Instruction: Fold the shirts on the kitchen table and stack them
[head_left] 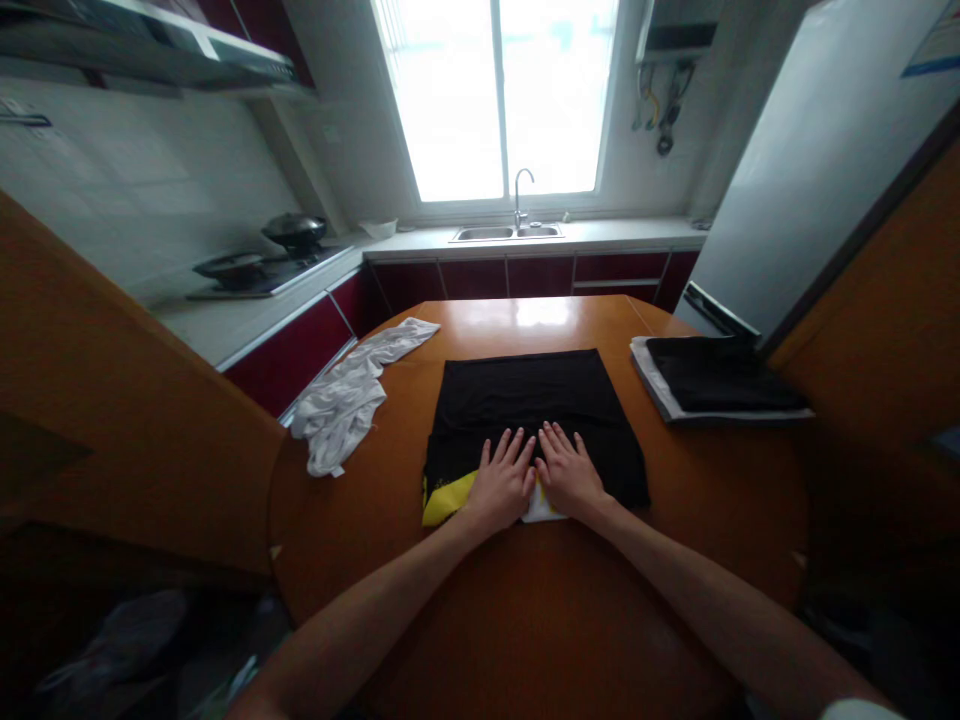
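A black garment (525,385) with yellow and white patches along its near edge lies flat, partly folded, on the wooden table (517,620). My left hand (504,475) rests palm down on its near part, beside the yellow patch (448,498), fingers stretched out. Close to it, my right hand (568,472) is also laid flat on the cloth, its fingers pointing away from me. Between the two hands a bit of the white patch (541,508) shows. Both palms hide some of the fabric beneath them.
A crumpled white garment (345,400) lies at the table's left. On the right sits a stack of folded black and white clothes (709,378). Beyond the table are a counter with a sink (484,233), a stove with pans (296,228), and a fridge (810,150).
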